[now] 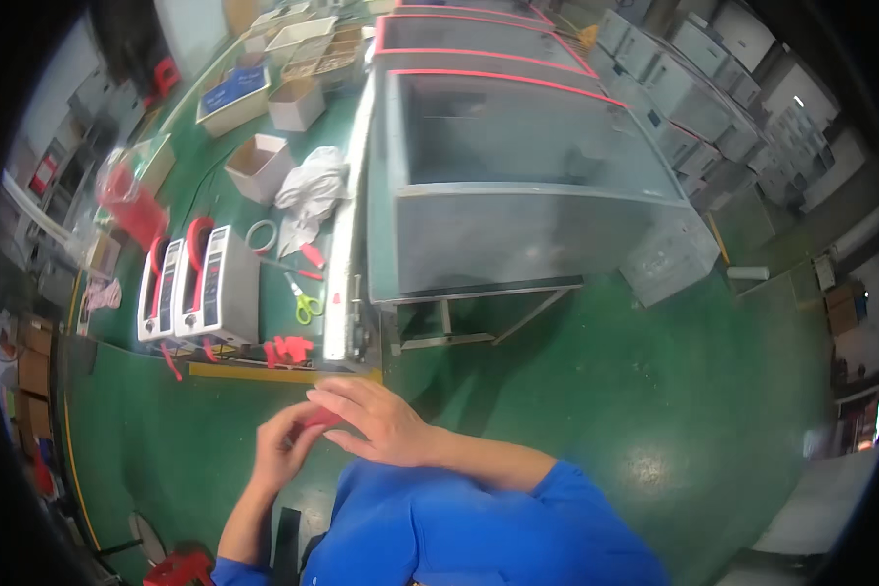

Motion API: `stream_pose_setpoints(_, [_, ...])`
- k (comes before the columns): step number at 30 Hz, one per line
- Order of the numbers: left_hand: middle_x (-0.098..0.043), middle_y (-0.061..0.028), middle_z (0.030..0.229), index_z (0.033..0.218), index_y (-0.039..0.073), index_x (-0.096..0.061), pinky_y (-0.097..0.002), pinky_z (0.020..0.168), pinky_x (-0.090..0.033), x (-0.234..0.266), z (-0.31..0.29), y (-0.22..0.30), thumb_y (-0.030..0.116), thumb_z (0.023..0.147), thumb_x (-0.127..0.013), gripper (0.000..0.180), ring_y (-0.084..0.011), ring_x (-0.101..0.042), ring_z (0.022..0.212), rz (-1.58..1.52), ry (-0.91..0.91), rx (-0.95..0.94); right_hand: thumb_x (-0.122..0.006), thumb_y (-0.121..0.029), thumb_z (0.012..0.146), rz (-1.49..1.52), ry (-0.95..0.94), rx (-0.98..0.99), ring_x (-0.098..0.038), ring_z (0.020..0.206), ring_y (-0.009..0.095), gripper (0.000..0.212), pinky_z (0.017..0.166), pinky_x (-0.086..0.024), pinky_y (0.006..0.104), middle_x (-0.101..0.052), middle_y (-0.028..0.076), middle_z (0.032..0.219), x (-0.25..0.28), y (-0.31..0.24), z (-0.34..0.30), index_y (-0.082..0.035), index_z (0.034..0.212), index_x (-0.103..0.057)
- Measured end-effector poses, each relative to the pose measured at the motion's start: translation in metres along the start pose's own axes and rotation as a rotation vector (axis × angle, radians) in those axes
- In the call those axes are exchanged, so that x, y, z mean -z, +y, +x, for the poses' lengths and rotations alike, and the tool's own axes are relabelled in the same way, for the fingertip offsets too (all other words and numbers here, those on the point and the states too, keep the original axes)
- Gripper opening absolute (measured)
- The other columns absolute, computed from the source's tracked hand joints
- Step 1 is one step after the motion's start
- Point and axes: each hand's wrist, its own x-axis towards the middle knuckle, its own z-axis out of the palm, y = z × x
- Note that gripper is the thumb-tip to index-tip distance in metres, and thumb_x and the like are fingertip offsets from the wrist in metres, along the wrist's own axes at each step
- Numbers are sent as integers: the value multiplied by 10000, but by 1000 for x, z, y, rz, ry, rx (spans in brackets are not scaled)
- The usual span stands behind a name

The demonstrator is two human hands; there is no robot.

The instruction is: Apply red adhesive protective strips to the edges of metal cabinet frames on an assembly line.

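Observation:
Close in front of my body, my two hands meet over a small red piece of tape [322,417], most of it hidden by the fingers. My left hand [279,447] pinches it from the left. My right hand [386,425] lies across it from the right, fingers bent over and thumb below. Beyond them, on the bench edge, hang short red tape strips [288,350]. Two white tape dispensers [227,283] with red rolls stand to their left. Green-handled scissors [307,307] lie just behind the strips.
A large grey metal cabinet [547,239], its opening edged in red, rests on a stand right of the bench. Open boxes [260,168], a white cloth [313,190] and a tape ring [261,235] lie on the green bench. A red stool [179,568] stands at lower left.

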Motion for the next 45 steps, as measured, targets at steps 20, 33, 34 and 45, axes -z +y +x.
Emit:
stream_pose_setpoints(20, [-613,-74,613,882,3,-640,-236,506,-445,-91,86,64,137,726,-710,216,-98,-569,532,60,-394,33,-598,-67,808,-287,618,-452,-573,724,123,92,666,-455,251,-611,68,806,302,21,-116,3,868,-587])
stream_pose_setpoints(33, [-597,-67,623,774,-15,-611,-228,499,-435,-22,227,62,20,708,-676,99,-107,-567,531,307,-79,-125,-583,-91,832,-230,799,-600,-539,704,97,118,639,-439,220,-564,25,814,442,66,-81,-6,891,-525])
stream_pose_setpoints(34, [-595,-68,625,772,-16,-605,-229,501,-437,-20,234,63,21,711,-674,99,-109,-569,532,374,-46,-185,-577,-99,837,-235,786,-606,-540,707,99,114,646,-441,224,-563,22,815,450,70,-77,-11,887,-523])
stream_pose_setpoints(45, [-496,16,628,813,-4,-611,-175,450,-324,-44,273,101,107,809,-615,111,-51,-445,529,-32,189,33,-536,-115,854,-183,459,-593,-443,676,62,73,603,-363,204,-483,-22,729,544,116,-46,-57,844,-493])
